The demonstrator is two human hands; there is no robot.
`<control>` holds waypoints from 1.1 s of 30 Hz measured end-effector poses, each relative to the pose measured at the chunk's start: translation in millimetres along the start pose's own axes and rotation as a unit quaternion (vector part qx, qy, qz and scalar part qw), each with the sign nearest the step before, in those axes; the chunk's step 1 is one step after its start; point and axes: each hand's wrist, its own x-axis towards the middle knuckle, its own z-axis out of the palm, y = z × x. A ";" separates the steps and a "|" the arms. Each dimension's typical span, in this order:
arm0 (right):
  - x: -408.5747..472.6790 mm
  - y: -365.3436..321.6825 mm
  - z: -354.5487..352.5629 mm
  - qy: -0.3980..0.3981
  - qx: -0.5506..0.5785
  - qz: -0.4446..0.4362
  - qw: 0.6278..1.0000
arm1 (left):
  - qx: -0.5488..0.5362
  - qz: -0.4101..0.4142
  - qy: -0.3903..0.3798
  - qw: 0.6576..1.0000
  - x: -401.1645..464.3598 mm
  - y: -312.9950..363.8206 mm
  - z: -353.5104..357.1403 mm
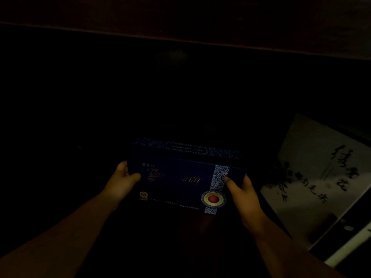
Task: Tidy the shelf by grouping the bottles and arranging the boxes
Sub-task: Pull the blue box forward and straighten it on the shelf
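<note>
1. Head view: very dim throughout, most of the surroundings lost in black.
2. At centre, a flat rectangular dark-blue cardboard box (180, 177) with gold lettering, a blue-and-white patterned band down its right side and a round red-and-white emblem near the lower right corner.
3. Held between both hands, long side running left to right, printed face tilted up toward the camera.
4. Left hand (122, 180) clasped on the box's left short edge: thumb lying on the printed face, remaining fingers (122, 165) curled round the edge and behind.
5. Right hand (244, 192) clasped on the right short edge: one of its fingers (228, 182) stretched across the patterned band, the rest wrapped round the side.
6. Both bare forearms reaching in from the bottom corners of the view.
7. Beneath the box, only a faint reddish-brown surface; impossible to tell whether the box rests on it or hangs above it.
8. To the right, well apart from the box, a large flat pale-grey box (313, 177) with black brush calligraphy and a dark ink drawing, lying tilted.
9. Past its lower right edge, a narrow white strip (349, 247); too dark to identify.
10. Across the top, a dark horizontal wooden shelf edge (180, 40) slanting slightly down to the right, with blackness below.
11. No bottles discernible in the gloom.
</note>
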 end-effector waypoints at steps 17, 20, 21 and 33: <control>-73.9 -0.5 -1.7 -0.021 -0.041 -0.048 0.998 | -0.010 0.073 0.021 0.997 -86.4 -26.0 -42.8; -96.7 -1.2 4.7 -0.021 -0.057 -0.052 0.997 | 0.000 0.082 0.023 0.996 -104.8 -30.9 -60.1; -105.2 -1.3 7.7 -0.020 -0.059 -0.054 0.997 | 0.001 0.085 0.021 0.996 -110.3 -33.2 -67.5; -194.0 -9.6 48.4 0.002 -0.054 -0.056 0.997 | 0.021 0.119 -0.024 0.992 -153.6 -50.3 -155.6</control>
